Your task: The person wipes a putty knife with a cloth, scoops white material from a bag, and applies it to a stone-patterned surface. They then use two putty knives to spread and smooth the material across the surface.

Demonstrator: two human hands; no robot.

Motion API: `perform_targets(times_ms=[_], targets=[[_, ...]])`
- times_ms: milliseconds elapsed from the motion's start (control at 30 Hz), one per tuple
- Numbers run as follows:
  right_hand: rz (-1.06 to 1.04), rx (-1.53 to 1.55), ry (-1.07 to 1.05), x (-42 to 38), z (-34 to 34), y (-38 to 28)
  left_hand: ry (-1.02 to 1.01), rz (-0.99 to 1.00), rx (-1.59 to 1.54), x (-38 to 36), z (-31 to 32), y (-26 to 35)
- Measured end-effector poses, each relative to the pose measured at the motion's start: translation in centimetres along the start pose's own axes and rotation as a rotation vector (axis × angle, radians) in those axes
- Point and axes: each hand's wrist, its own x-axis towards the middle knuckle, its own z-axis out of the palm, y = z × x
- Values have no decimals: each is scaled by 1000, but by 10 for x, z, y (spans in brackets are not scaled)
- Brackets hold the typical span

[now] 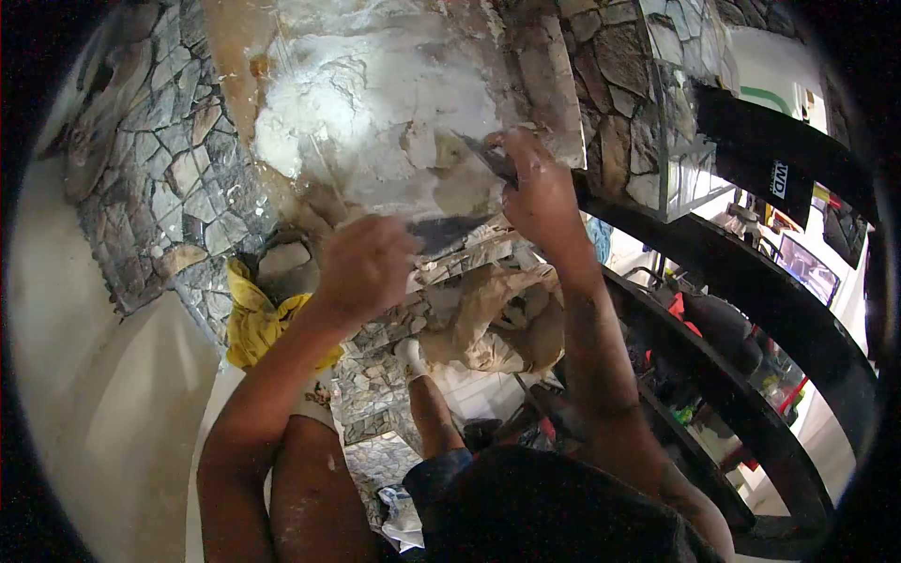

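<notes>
My left hand (368, 267), slightly blurred, is closed around a putty knife (446, 233) whose dark, flat blade points right, along the near edge of a plaster-smeared board (554, 94). In my right hand (537, 183) is a second dark-bladed putty knife (490, 158), angled up and left over the board; its handle is hidden by my fingers. A heap of white powdery plaster (324, 103) covers the left and middle of the board. Between the two blades and just beyond lies a greyish, wet-looking patch (460, 183).
Irregular stone cladding (178, 141) flanks the board on the left. Below it are a yellow cloth (258, 324) and a crumpled paper sack (507, 324). Curved black rails (713, 253) run along the right, with cluttered items and a screen (807, 267) beyond them.
</notes>
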Motion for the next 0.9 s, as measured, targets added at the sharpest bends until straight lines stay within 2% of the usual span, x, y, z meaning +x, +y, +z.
perform_targets(times_ms=[67, 133, 167, 233, 367, 433, 467, 567, 600, 700, 767, 833, 867, 900], targets=[[86, -103, -75, -19, 16, 10, -32, -363, -87, -15, -4, 3], [170, -144, -144, -24, 23, 8, -101, -826, -461, -32, -3, -10], [135, -130, -111, -23, 28, 7, -138, -1058, -652, -42, -2, -16], [69, -96, -49, -21, 42, 7, 6, -900, -468, -58, -2, -22], [29, -193, 88, -13, 78, 4, 66, -673, 11, -85, 15, -38], [12, -291, 119, -24, 84, -1, 63, -747, -252, -74, -1, -33], [13, -267, 54, -26, 81, 0, 60, -779, -384, -68, -6, -31], [98, -290, -94, -20, 67, 29, 119, -792, -328, -79, 1, -45], [401, -283, -394, 5, 35, 3, 135, -803, -330, -82, 2, -48], [176, -272, -128, -12, 70, 22, 197, -822, -435, -77, -3, -44], [35, -287, -87, -13, 73, 30, 267, -811, -514, -73, -7, -42], [-100, -301, -60, -11, 62, 20, 222, -782, -388, -69, -10, -40], [160, -253, -252, -2, 43, 15, 196, -773, -328, -71, -10, -39], [118, -269, -230, -4, 50, 22, 150, -841, -441, -73, -9, -39]])
